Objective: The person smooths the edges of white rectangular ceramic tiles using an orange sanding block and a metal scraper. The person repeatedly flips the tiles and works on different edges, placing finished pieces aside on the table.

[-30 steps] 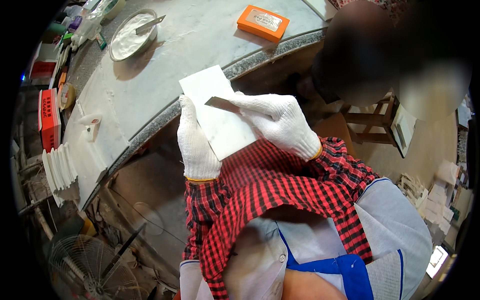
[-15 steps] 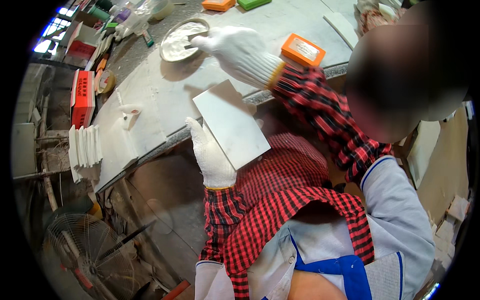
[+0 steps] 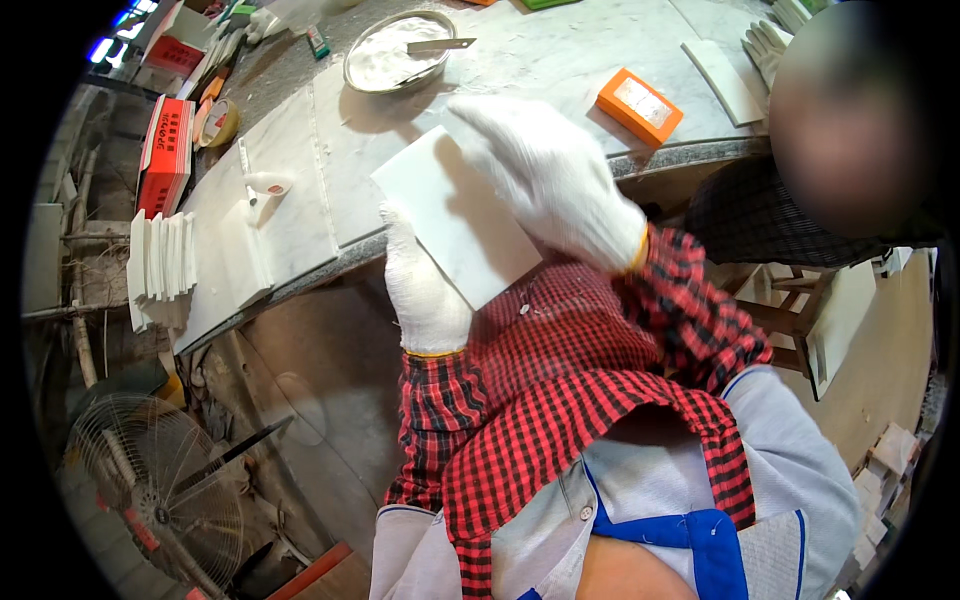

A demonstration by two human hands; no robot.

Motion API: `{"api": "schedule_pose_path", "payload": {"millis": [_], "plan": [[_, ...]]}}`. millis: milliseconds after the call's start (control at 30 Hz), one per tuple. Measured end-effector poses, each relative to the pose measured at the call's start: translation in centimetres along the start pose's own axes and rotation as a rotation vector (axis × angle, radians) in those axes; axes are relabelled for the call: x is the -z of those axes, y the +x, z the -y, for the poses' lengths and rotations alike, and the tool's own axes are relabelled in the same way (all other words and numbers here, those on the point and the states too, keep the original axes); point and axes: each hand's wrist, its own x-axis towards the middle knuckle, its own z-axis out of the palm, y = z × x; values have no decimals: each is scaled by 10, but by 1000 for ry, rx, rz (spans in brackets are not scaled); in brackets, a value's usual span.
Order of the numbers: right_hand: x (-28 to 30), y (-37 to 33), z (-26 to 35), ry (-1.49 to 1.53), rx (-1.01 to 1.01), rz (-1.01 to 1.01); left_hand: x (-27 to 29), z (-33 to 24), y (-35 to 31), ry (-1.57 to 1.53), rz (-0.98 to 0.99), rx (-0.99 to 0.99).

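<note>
My left hand (image 3: 428, 295), in a white knit glove, grips a white rectangular tile (image 3: 415, 185) by its left side, tilted over my lap in front of the table edge. Close above the tile's right side is my right hand (image 3: 560, 180), gloved too and slightly blurred. Its fingers are stretched out together; whether they touch the tile I cannot tell. Beyond the tile, a round bowl (image 3: 348, 78) of white paste stands on the table. A small flat metal spatula (image 3: 440, 45) rests across its rim, and another thin tool (image 3: 415, 74) lies in the paste.
An orange box (image 3: 640, 107) lies on the stone-topped table (image 3: 540, 60). Thin white slabs (image 3: 163, 258) stand in a row at the left, near a red box (image 3: 166, 155). A wire-caged fan (image 3: 160, 500) is low left. Another person (image 3: 790, 215) is at the right.
My right hand has let go of the spatula at the bowl and come back toward me, over the tile. The tile stays in my left hand. The view has shifted somewhat.
</note>
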Motion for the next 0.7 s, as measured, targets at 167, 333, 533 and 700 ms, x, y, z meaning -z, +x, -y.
{"api": "schedule_pose_path", "payload": {"millis": [167, 333, 533, 700], "plan": [[8, -64, 48, 28, -226, 174, 5, 14, 5, -97, -40, 24], [40, -69, 54, 110, -385, 347, -15, 25, 5, -130, -156, -40], [57, -68, 33, 473, -792, 258, -61, 42, -9, -54, 302, 77], [109, -68, -1, 548, -974, -4, -52, 21, -33, 87, 625, 697]]}}
